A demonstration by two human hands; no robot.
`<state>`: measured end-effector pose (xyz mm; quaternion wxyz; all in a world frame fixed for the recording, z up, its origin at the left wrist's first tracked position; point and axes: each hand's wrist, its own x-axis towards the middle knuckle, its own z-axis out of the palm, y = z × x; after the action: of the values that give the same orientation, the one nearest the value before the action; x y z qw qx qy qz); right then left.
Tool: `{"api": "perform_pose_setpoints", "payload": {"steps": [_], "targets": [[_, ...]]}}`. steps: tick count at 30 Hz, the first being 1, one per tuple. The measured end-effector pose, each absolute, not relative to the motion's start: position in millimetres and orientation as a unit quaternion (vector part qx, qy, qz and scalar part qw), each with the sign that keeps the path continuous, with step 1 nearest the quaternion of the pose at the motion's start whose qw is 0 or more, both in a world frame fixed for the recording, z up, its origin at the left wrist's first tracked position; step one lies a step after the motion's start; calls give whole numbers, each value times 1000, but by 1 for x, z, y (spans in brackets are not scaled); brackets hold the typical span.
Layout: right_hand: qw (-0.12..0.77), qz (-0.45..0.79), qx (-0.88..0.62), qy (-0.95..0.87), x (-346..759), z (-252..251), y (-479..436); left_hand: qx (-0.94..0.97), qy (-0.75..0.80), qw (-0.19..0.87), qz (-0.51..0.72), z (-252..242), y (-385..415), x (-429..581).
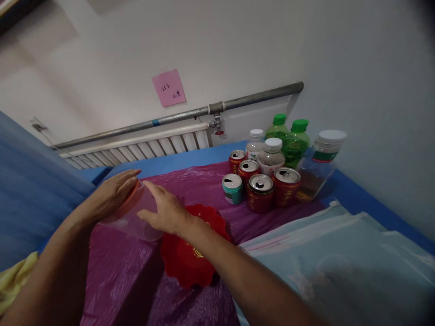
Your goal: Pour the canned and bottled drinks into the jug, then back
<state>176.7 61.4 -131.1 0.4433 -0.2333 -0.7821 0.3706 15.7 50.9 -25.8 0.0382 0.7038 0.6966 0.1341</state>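
A clear plastic jar (136, 227) with an orange lid (132, 198) is tilted over the purple plastic sheet. My left hand (110, 194) lies over the lid, its fingers together and curved along the rim. Against the jar's other side is my right hand (168, 212), thumb and fingers spread around the body and touching it. Beneath my right forearm sits a red scalloped plate (180, 262) with gold markings, partly hidden by the arm. How full the jar is cannot be made out.
Several opened drink cans (260, 194) stand to the right, with capped bottles (296, 145) behind and a large white-lidded jar (317, 170) beside them. Purple sheeting (118, 280) covers the blue surface. Pale blue plastic (333, 253) lies at right. A radiator (152, 147) and pipe run along the wall.
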Motion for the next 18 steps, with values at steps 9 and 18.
{"api": "perform_pose_setpoints", "payload": {"steps": [9,18], "targets": [[459,307,-249,-796,178,-129,56,697,696,53,164,-27,51,15],[418,232,-279,-833,184,-127,56,545,742,43,387,-17,30,26]]}}
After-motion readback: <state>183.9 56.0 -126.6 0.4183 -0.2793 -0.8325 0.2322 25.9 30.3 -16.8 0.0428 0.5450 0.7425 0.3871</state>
